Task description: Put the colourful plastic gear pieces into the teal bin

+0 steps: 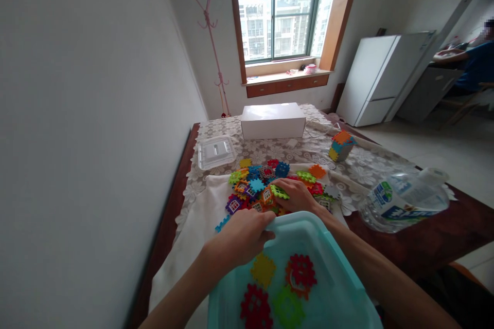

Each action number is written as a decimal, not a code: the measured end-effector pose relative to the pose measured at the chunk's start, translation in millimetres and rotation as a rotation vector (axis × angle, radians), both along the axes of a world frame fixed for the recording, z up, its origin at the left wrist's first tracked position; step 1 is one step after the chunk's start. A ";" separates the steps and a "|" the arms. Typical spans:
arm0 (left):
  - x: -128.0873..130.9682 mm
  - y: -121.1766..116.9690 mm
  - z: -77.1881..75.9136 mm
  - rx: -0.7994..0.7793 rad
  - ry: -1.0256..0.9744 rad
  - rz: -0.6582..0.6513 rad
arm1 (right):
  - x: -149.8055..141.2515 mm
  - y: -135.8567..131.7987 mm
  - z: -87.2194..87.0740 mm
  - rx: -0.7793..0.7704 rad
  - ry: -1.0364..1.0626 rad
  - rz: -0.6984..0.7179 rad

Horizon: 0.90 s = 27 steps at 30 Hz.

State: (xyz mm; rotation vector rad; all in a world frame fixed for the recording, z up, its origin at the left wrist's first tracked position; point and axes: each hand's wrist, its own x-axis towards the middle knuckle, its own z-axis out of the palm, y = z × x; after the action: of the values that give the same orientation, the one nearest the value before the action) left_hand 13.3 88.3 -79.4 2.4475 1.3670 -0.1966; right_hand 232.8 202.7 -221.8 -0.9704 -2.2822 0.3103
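Observation:
My left hand (247,231) is closed over the far rim of a light teal plastic bin (339,267), which is tilted toward me. Inside it lie a yellow interlocking block (263,270), a lime green one (288,307), and red and orange ones (301,271). Beyond the bin, my right hand (296,196) is in a pile of colorful interlocking plastic blocks (252,190), its fingers curled on a lime green lattice block (279,192). Its fingertips are partly hidden. Some blocks in the pile have window shapes, such as a purple one (233,204).
A clear plastic lid (216,152) and a white box (274,122) sit toward the table's far side. At right are an assembled block cube (341,146) and a large clear water jug (405,200) lying down. A wall runs along the left; a person (476,67) is far right.

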 end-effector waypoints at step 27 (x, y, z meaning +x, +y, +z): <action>5.3 -4.8 4.6 -0.055 0.007 0.049 | 23.4 -45.6 101.4 -0.690 0.416 0.952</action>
State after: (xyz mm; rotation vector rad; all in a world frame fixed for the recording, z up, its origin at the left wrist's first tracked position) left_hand 18.7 83.5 -74.8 2.3685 1.4035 -0.2278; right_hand 256.2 157.1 -120.3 0.0214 -2.0879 1.5979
